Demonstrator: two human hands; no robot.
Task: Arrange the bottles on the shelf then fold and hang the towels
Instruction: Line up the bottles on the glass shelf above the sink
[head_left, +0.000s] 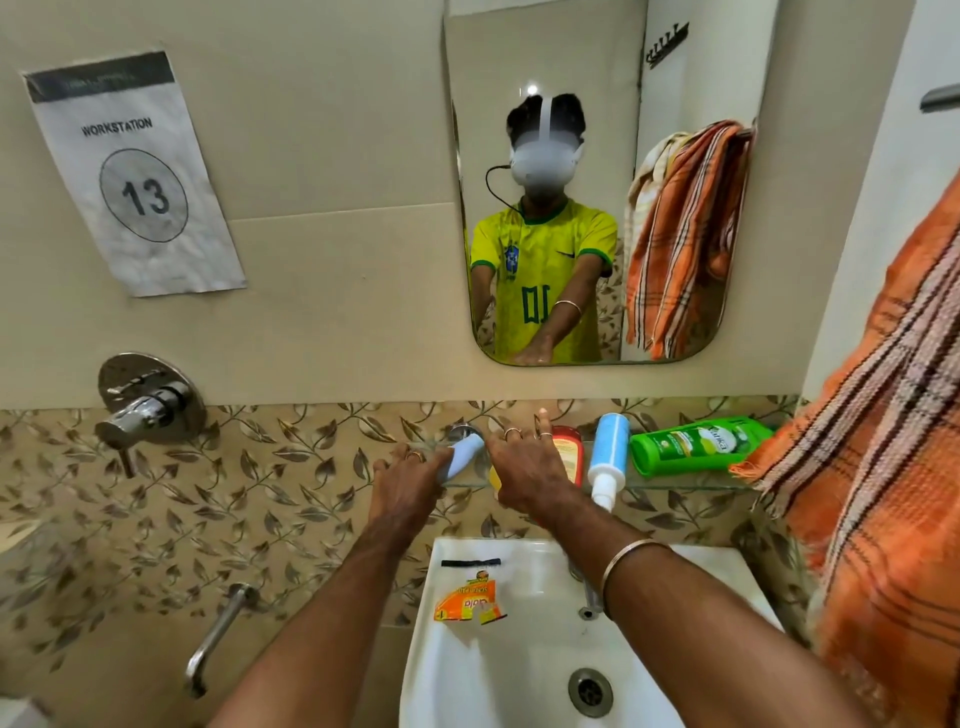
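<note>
A glass shelf (691, 480) runs under the mirror, above the sink. My left hand (408, 480) grips a pale blue tube (462, 454) at the shelf's left end. My right hand (524, 465) reaches over the shelf with fingers spread, resting against an orange-red bottle (569, 454) that lies on it; a yellow item shows under the palm. To the right lie a blue-and-white bottle (609, 457), its nozzle past the shelf edge, and a green bottle (698, 444) on its side. An orange striped towel (883, 467) hangs at the right.
A white sink (467, 675) sits below the shelf with an orange wrapper (470, 603) on its rim and a tap behind my right wrist. A wall mixer (148, 405) and spout (218, 634) are at the left. The mirror (582, 182) reflects more towels.
</note>
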